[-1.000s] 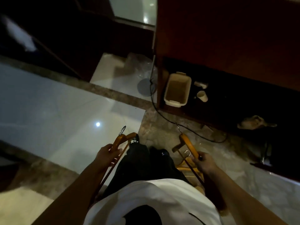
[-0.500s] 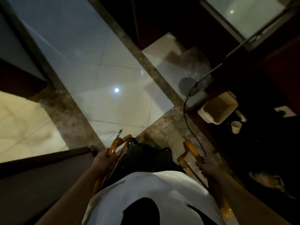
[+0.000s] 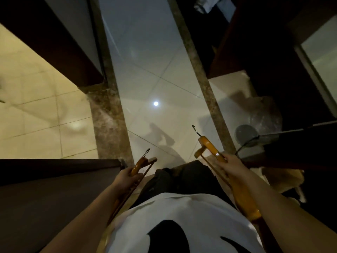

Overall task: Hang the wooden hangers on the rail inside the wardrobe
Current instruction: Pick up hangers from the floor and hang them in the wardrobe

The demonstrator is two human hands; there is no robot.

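While I'm standing over the tiles (image 3: 145, 70), my left hand (image 3: 127, 178) is gripping the left hanger (image 3: 141, 164) and my right hand (image 3: 231, 166) is curling round the right hanger (image 3: 209, 145).

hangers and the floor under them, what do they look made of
Left hanger and right hanger: likely wood with a glossy orange-brown varnish. The right one's thin grey hook is probably metal. Floor tile: pale, polished ceramic or stone, since it mirrors a lamp. Border strip: speckled brown, marble-like stone.
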